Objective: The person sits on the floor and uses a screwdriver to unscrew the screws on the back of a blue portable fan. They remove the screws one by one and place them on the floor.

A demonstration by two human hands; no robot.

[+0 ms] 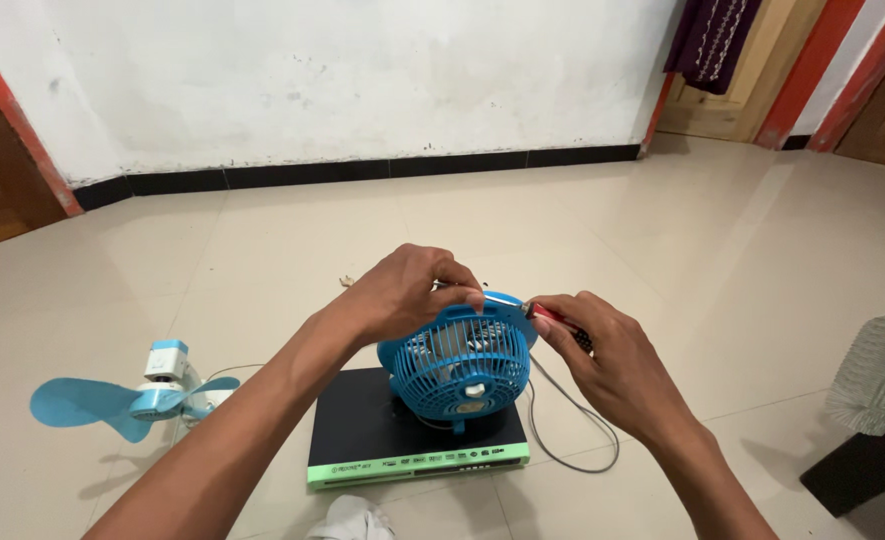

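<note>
Head view: one caged blue fan (459, 372) stands centre on one black player box (362, 428). The left hand (402, 292) pinches its top rim; the right hand (602, 360), at three o'clock, grips one red-handled screwdriver (547, 316). One bare-bladed fan (127, 402) lies at nine o'clock.

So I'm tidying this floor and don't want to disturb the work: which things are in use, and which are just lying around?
In use:
- small blue caged fan, steadied by left hand
- red-handled screwdriver, in right hand, tip at the cage top
- flat black box with green front under the fan

Lying about:
- bare blue-bladed fan
- white cloth
- grey cable
</note>
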